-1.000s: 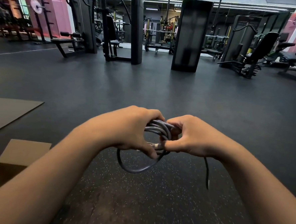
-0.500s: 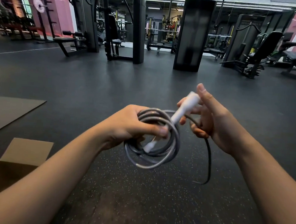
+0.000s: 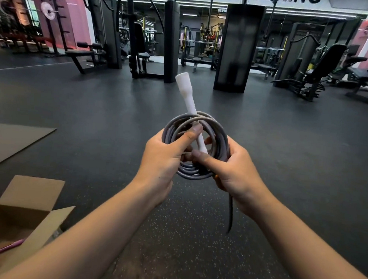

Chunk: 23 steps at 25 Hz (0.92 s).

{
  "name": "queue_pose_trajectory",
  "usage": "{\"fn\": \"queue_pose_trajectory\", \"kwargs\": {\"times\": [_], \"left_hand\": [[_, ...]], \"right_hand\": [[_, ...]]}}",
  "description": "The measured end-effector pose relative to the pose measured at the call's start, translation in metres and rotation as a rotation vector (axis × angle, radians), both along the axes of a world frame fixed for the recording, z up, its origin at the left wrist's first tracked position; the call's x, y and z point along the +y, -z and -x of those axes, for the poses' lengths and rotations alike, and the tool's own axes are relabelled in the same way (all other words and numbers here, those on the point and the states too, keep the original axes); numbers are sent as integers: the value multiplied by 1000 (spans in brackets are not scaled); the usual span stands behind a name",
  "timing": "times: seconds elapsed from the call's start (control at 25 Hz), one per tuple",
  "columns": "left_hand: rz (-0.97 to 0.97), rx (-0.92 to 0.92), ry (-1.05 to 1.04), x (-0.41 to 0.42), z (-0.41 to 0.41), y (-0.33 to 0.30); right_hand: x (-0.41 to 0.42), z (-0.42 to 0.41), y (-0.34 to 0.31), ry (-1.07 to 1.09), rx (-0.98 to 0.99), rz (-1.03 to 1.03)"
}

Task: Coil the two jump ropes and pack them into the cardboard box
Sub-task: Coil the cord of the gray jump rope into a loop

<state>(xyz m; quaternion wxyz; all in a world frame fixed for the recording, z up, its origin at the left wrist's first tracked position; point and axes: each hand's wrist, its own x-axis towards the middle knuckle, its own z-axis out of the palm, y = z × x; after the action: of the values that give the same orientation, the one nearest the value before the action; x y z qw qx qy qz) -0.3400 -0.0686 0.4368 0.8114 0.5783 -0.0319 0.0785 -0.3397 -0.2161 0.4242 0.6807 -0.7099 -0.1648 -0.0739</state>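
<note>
Head view, looking forward and down over both forearms. Left hand (image 3: 164, 157) grips the left side of a coiled grey jump rope (image 3: 218, 141), fingers curled behind the loops and thumb laid across the front, its tip against the white handle (image 3: 188, 98). Right hand (image 3: 233, 174) holds the lower right of the same coil, fingers wrapped behind it and thumb pressed over the loops near the handle's narrow lower end. The handle stands nearly upright, passing through the coil's centre, with its flared end above the loops. A loose rope end (image 3: 230, 215) hangs below the right hand, clear of the floor as far as can be seen. The coil is held in the air in front of the body, well apart from the cardboard box (image 3: 35, 190), which sits open on the floor at lower left; part of the left forearm crosses in front of it. Inside the box lies a pink strand (image 3: 6, 247), its identity unclear. A flat brown sheet (image 3: 12, 141) lies on the dark rubber floor (image 3: 307, 147) beyond the box. Weight machines (image 3: 238, 47) and benches (image 3: 85, 53) stand along the far background.
</note>
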Motion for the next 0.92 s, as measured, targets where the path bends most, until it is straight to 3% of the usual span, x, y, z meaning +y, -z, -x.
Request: {"fn": "queue_pose_trajectory", "kwargs": {"times": [0.12, 0.24, 0.32, 0.44, 0.52, 0.6, 0.68, 0.76, 0.92], "left_hand": [[-191, -43, 74, 13, -3, -2], [-551, -8, 274, 47, -9, -13], [-683, 26, 227, 74, -11, -35], [-818, -175, -17, 104, -3, -70], [-939, -300, 112, 109, 2, -83], [-1120, -237, 384, 94, 7, -77], [-1341, -140, 537, 70, 7, -53], [-1395, -142, 546, 51, -1, -23], [-1131, -69, 601, 47, -9, -8]], "right_hand": [[-5, -1, -9, -54, 59, -58], [-20, -6, -12, -171, 126, 66], [-31, -9, -15, -192, 122, 214], [-37, -11, -19, -210, 15, 548], [-31, -9, -18, -255, -57, 802], [-21, -7, -13, -277, -123, 936], [-14, -3, -12, -288, -139, 911], [-17, -2, -13, -312, -90, 819], [-30, 1, -23, -299, -23, 598]]}}
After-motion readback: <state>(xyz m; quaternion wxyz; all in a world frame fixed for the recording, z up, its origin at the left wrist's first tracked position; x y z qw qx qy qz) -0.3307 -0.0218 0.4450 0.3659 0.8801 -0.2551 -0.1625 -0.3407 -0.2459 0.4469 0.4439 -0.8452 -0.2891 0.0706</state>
